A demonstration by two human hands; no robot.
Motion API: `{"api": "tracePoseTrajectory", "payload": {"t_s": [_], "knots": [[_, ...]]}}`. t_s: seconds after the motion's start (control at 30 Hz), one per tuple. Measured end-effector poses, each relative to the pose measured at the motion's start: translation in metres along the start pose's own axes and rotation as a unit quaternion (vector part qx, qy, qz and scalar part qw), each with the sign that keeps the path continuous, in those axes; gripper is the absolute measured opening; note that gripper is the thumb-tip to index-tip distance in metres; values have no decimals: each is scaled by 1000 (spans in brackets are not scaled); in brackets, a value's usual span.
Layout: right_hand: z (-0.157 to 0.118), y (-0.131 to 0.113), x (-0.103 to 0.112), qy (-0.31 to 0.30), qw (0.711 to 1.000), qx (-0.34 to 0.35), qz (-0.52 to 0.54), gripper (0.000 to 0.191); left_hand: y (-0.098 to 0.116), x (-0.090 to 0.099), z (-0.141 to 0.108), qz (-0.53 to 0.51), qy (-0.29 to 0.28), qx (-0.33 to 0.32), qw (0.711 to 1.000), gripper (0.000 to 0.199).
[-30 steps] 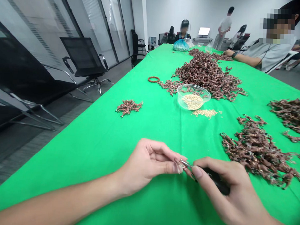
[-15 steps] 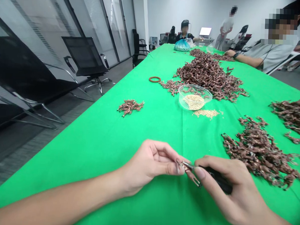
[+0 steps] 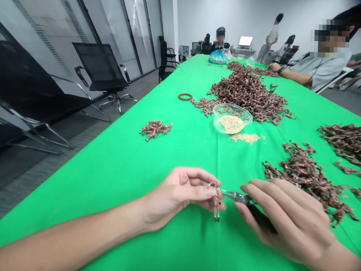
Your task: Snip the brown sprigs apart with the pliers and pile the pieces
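The left hand [image 3: 181, 191] pinches a small brown figure [image 3: 216, 210] above the green cloth [image 3: 122, 181]; just right, the right hand [image 3: 290, 218] grips pliers [image 3: 239, 197]. Beyond the hands: a clear bowl [image 3: 216, 122], a brown heap [image 3: 247, 89]; farthest, a pale wall [image 3: 196, 17].

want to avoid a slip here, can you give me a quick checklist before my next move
1. Figure gripped: ok, the left hand pinches the small brown figure between thumb and fingers.
2. Tool in hand: ok, the right hand holds the metal-tipped tool.
3. Tool tip touching the figure: cannot tell, it points toward it, but contact is too fine to see.
4. Bowl upright: ok, the clear bowl stands on the green cloth.
5. All pale grains inside the bowl: not ok, some lie on the cloth beside it.
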State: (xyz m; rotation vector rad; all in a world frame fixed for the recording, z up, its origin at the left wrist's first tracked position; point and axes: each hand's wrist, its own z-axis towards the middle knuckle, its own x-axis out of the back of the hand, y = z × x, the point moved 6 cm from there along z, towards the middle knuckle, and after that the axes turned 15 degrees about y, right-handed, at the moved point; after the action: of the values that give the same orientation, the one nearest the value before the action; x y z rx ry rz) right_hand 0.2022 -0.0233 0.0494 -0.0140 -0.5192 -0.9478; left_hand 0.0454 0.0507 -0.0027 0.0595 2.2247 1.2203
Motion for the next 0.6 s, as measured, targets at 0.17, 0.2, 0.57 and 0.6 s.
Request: {"api": "tracePoseTrajectory", "payload": {"t_s": [0.17, 0.2, 0.57, 0.6], "knots": [[2, -7, 5, 39, 996, 83, -22, 23, -1, -1, -1, 13, -10, 10, 1000, 11], [3, -8, 6, 44, 995, 88, -20, 24, -1, -2, -1, 14, -12, 11, 1000, 11], [7, -13, 10, 43, 991, 121, -23, 19, -3, -1, 0, 38, -23, 15, 999, 12], [7, -11, 11, 36, 994, 104, -18, 20, -3, -1, 0, 41, -26, 16, 999, 12]]}}
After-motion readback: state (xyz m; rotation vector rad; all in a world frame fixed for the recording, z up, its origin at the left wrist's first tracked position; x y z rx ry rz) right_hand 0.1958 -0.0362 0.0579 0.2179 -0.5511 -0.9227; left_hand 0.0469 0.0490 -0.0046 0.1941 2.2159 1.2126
